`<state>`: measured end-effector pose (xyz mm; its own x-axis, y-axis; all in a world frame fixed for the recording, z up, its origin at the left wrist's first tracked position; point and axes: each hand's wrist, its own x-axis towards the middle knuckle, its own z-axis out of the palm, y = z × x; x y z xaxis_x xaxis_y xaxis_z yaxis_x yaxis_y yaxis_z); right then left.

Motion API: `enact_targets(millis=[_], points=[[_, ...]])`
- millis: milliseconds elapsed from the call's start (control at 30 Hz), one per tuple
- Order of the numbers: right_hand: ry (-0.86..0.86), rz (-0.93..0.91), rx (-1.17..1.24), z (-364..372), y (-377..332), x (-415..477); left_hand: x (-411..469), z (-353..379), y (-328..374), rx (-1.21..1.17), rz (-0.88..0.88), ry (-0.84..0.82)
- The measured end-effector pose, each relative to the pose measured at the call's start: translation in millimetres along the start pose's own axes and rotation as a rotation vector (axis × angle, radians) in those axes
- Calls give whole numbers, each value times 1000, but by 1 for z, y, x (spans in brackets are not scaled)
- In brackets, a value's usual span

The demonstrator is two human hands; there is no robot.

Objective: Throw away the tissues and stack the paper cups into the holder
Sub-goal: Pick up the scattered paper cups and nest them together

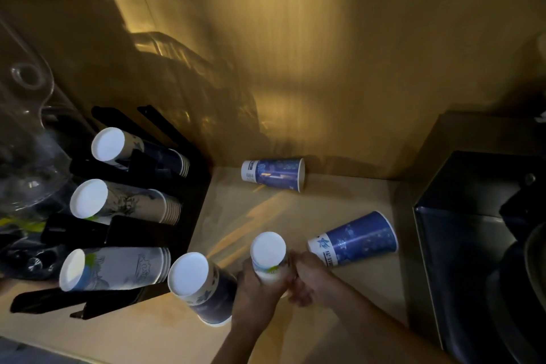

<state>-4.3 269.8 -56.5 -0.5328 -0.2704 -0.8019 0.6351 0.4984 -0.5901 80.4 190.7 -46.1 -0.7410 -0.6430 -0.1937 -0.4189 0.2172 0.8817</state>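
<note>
Both hands grip one upturned paper cup with a white bottom, near the front of the wooden counter. My left hand wraps its left side and my right hand its right side. Another upside-down blue cup stands just left of my left hand. Two blue cups lie on their sides: one at the back by the wall, one right of my hands. The black cup holder at the left carries three stacks of cups. No tissue shows.
A dark metal box stands at the right edge of the counter. Clear glassware sits at the far left behind the holder. A wood-panel wall closes the back.
</note>
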Motion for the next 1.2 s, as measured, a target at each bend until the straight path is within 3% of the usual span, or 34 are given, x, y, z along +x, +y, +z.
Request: enact_targets(millis=[300,567,633,800,1033,1200], points=[[7,-344,-231,-11,-5,-1,2,-20,14,23,-87,-179],[244,-742,-660,-40,-33,-11,28,-84,91,-112,163,-131],[318,-788,-714,-47,-36,-11,49,-93,110,12,267,-101],[355,-829,-1140,-60,-28,1,118,-78,125,367,397,-95],[343,-808,-1444,-65,-13,20,199,-38,90,848,458,-310],[380,-786,-1474,-62,-12,29,238,-16,69,1034,601,-435]])
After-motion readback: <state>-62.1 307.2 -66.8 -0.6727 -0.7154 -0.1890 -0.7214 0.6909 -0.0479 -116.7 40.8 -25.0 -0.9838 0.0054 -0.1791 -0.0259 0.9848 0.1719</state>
